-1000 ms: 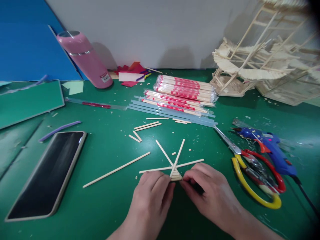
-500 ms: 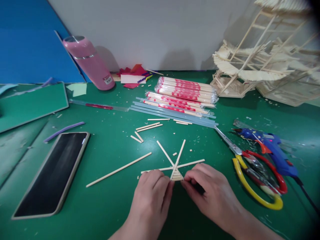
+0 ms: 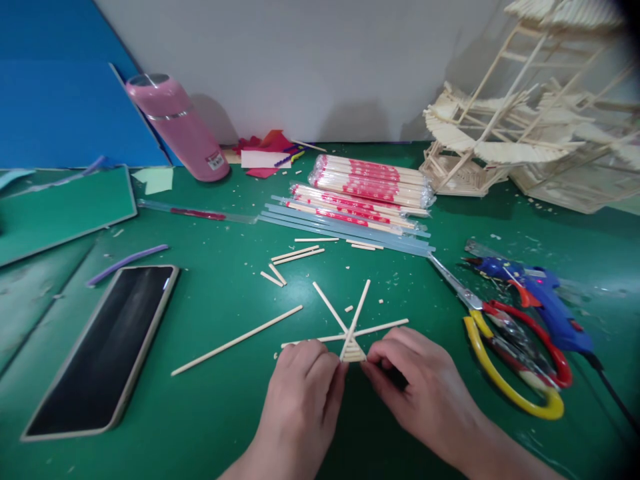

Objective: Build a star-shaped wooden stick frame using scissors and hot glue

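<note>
Head view, I see my left hand [image 3: 303, 380] and right hand [image 3: 415, 377] pinching a small stick fan [image 3: 353, 347] from either side, flat on the green desk [image 3: 215, 400], scissors [image 3: 505, 347] right, phone [image 3: 105, 347] left.

I saw a small fan of pale wooden sticks [image 3: 353, 333] lying flat on the green table [image 3: 210, 400], near its front edge. Two long sticks crossed into a V above a little triangle of short glued pieces, with one thin stick running crosswise beneath them.
</note>
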Tool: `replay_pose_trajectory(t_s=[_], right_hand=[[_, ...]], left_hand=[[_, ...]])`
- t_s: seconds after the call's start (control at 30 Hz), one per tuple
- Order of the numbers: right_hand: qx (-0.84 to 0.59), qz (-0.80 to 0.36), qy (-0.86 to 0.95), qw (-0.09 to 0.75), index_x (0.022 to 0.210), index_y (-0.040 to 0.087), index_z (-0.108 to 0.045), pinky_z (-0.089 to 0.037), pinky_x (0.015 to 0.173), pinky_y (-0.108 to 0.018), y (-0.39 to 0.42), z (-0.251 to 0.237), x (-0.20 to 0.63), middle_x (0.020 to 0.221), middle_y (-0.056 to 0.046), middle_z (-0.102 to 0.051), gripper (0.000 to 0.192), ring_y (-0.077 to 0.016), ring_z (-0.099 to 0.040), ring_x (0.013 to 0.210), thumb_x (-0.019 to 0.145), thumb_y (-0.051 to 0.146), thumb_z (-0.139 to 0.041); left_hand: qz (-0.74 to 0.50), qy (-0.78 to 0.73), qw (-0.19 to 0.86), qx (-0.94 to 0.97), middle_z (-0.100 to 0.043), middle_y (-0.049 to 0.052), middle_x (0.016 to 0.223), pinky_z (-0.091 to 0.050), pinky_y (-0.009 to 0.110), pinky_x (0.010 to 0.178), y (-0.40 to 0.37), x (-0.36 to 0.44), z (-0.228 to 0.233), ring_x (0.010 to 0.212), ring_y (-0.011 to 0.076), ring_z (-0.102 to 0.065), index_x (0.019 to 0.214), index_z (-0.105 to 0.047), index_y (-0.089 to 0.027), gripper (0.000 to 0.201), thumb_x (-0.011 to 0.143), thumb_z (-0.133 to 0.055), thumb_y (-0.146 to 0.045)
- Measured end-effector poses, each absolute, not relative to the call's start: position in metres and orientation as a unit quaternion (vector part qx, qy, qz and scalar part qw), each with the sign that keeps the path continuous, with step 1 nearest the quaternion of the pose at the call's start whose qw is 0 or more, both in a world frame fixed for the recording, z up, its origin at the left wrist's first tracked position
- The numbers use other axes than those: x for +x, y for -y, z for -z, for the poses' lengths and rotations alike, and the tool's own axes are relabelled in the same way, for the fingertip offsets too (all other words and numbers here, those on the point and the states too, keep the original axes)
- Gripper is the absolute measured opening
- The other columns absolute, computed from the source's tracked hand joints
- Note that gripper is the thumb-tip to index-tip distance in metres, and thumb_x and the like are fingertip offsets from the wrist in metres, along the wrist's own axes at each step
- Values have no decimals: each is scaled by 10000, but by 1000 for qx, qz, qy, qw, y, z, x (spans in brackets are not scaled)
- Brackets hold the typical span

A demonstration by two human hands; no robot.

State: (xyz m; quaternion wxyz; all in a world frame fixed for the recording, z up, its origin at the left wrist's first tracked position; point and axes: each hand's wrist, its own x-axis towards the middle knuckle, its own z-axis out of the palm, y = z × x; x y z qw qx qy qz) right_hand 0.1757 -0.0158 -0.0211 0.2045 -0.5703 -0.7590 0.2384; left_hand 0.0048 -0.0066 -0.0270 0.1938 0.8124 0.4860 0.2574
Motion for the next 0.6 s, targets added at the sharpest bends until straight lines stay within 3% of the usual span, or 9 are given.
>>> replay_pose_trajectory(t_s=[0.6], right_hand=[[-568, -250, 756, 208, 739, 198, -538, -328, 559, -267, 17, 22, 176, 677, -1, -513, 112, -140, -462, 638, 826, 196, -468]], left_hand=[[-259, -483, 198, 812, -537, 31, 646, -353, 291, 568, 6, 4, 28, 592, 155, -462, 661, -549, -159, 188, 812, -444, -122]])
